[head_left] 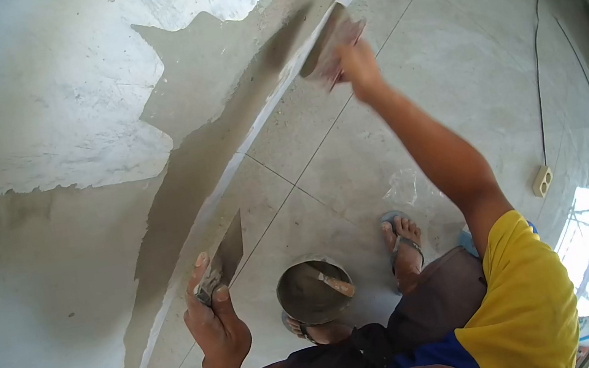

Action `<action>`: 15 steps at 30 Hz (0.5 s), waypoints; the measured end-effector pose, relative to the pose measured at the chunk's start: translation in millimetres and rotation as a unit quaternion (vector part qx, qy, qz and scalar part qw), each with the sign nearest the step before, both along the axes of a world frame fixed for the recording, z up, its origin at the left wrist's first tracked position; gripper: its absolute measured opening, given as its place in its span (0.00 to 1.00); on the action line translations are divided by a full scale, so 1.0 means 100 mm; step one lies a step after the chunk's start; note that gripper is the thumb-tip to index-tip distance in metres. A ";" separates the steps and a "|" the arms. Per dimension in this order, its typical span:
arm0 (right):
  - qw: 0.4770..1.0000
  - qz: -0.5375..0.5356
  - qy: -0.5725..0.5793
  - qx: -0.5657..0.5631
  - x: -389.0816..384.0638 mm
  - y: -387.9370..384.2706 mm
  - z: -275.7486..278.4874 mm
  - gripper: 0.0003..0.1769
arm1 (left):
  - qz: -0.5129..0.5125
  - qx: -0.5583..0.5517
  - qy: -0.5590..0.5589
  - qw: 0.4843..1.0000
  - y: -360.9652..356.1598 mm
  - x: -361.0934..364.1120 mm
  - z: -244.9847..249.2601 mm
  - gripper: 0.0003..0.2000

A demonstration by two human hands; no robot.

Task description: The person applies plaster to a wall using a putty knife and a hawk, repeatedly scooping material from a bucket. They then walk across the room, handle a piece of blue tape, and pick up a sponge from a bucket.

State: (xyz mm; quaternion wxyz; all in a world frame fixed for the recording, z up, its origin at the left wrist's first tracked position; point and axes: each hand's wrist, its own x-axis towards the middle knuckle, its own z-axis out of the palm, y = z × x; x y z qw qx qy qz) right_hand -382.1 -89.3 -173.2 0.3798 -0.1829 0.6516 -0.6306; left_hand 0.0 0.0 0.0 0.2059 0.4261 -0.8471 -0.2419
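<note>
My right hand [361, 67] is closed on a wide trowel [325, 48], blurred by motion, with its blade at the foot of the wall beside the white edge strip. At the lower left, my left hand [215, 316] grips a putty knife [228, 252] whose flat metal blade points up and away; grey plaster smears its handle. Between my feet, a round bucket [284, 313] holds grey plaster [300, 291]. Another tool with a worn, light handle [337, 283] stands in that plaster, its lower end hidden.
The wall [81, 248] carries fresh grey plaster [186, 178] along its base and white patches above. Pale tiles [340, 177] cover the floor. On the right lie a socket block [543, 181] and a dark cable [537, 61]. My sandalled foot [402, 240] is right of the bucket.
</note>
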 end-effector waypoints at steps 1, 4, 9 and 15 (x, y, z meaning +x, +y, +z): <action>0.994 0.000 -0.105 0.018 -0.21 -0.08 -0.03 0.13 | 0.027 0.037 0.022 0.999 0.03 0.00 0.02 0.17; 0.976 -0.003 -0.213 -0.044 -0.59 -0.54 0.00 0.08 | 0.059 0.067 0.042 0.995 0.05 0.07 0.04 0.17; 0.978 0.068 -0.143 -0.137 -0.60 -0.81 0.95 0.07 | 0.051 0.021 0.025 0.998 0.04 0.09 -0.04 0.17; 0.991 -0.063 0.032 -0.111 -0.88 -0.19 0.88 0.16 | 0.062 0.067 0.053 0.994 0.02 0.08 -0.05 0.18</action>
